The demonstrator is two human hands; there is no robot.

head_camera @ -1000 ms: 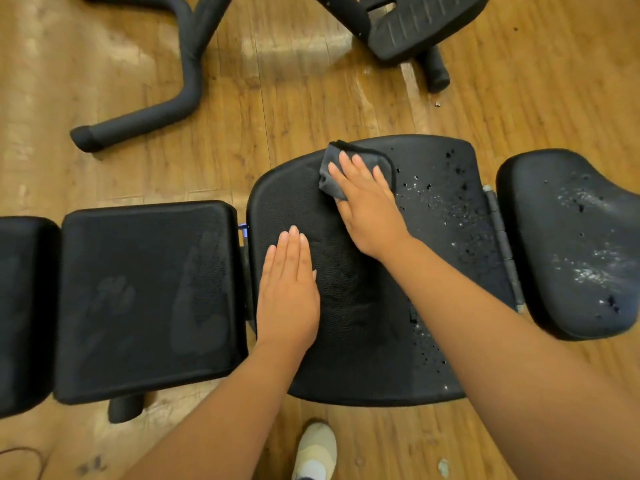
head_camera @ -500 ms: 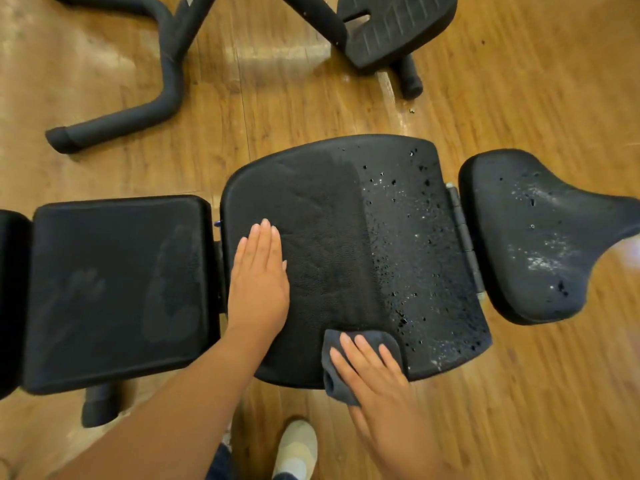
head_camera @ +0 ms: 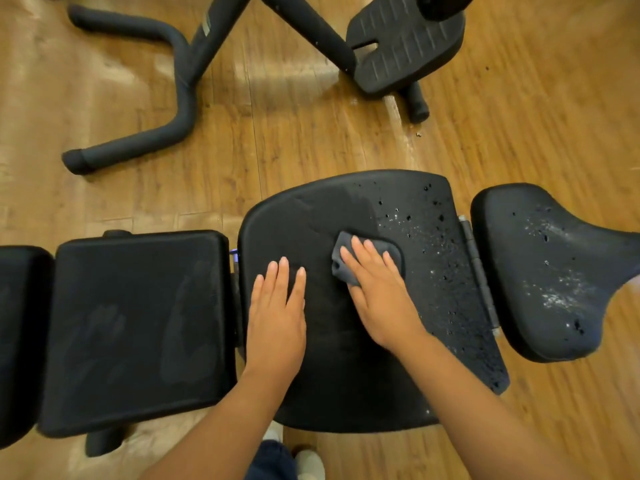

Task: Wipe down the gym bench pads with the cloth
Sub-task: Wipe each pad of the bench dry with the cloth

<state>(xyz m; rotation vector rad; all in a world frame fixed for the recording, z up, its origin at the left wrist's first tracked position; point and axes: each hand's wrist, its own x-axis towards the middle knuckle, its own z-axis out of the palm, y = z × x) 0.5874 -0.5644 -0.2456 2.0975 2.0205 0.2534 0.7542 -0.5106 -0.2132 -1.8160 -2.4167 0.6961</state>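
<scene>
A black gym bench runs across the view in several pads. On the wide middle pad [head_camera: 339,382] my right hand [head_camera: 381,292] presses a folded dark grey cloth [head_camera: 388,252] flat with straight fingers, near the pad's centre. My left hand [head_camera: 277,313] rests flat on the same pad's left part. Droplets and white flecks cover the middle pad's right strip [head_camera: 446,271] and the curved right pad [head_camera: 550,271]. The square left pad [head_camera: 135,327] shows faint smears and handprints. A further pad [head_camera: 17,334] is cut off at the left edge.
Wooden floor [head_camera: 311,140] surrounds the bench. A bent black tubular frame leg [head_camera: 166,95] and a ribbed black footplate [head_camera: 405,43] of other equipment lie beyond the bench. My shoe [head_camera: 310,462] shows below the middle pad's near edge.
My right hand has slid the cloth from the pad's far edge to its near edge and back up to the pad's centre. My left hand stays flat on the pad.
</scene>
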